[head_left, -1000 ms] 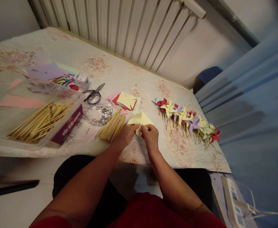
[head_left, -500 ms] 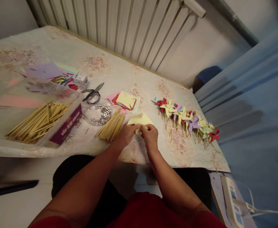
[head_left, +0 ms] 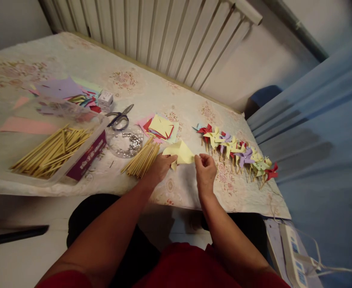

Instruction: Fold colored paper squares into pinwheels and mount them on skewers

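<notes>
A pale yellow paper pinwheel piece [head_left: 180, 152], cut into flaps, is held above the cloth. My left hand [head_left: 161, 166] pinches it by its left side, fingers closed. At its right corner, my right hand [head_left: 206, 170] has thumb and forefinger pressed together on the paper tip. Left of my left hand lies a bundle of thin wooden sticks [head_left: 141, 160]. Behind the paper sits a stack of cut coloured paper squares [head_left: 160, 127], a yellow one on top. Finished pinwheels [head_left: 231, 145] on sticks lie in a row to the right of my right hand.
A round clear dish [head_left: 125, 143] holds small metal pins. Behind it lie scissors [head_left: 120, 120]. On the left stands a clear plastic box [head_left: 93, 138] of sticks, with paper scraps [head_left: 58, 88] and a small white box [head_left: 105, 99] behind. A power strip [head_left: 294, 256] is at lower right.
My right hand has moved right, away from my left hand, drawing a corner of the yellow paper outward. The left hand keeps its hold, nearly in place.
</notes>
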Demonstrator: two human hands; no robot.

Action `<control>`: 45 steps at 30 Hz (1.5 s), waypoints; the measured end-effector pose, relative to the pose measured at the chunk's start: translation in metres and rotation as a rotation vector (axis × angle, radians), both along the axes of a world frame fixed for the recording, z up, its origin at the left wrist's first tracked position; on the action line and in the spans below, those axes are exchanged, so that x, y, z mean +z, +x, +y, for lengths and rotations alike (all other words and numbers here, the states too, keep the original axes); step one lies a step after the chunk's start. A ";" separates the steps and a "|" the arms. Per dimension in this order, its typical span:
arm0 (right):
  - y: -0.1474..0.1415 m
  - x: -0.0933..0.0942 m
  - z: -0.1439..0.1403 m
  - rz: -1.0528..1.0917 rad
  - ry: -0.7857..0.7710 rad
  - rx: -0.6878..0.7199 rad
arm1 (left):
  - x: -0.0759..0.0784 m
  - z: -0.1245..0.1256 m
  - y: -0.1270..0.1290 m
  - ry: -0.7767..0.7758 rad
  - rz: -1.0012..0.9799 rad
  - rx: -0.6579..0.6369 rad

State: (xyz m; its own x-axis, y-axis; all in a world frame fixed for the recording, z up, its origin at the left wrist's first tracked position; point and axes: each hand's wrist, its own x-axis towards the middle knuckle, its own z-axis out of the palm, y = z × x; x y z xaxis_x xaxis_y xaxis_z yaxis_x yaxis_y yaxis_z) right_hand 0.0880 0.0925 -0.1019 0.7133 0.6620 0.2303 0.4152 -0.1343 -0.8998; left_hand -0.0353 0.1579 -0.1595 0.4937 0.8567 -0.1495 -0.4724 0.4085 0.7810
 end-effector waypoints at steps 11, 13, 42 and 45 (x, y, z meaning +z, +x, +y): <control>0.024 0.012 0.019 0.621 -0.375 0.547 | 0.008 -0.001 -0.007 0.105 0.091 -0.158; 0.023 0.010 0.022 0.620 -0.399 0.570 | 0.011 -0.003 -0.008 0.090 0.132 -0.168; 0.027 -0.006 0.024 0.543 -0.300 0.589 | 0.008 -0.004 -0.012 0.028 0.001 -0.258; 0.023 -0.009 0.025 0.647 -0.155 0.557 | 0.011 -0.004 -0.012 -0.068 -0.089 -0.207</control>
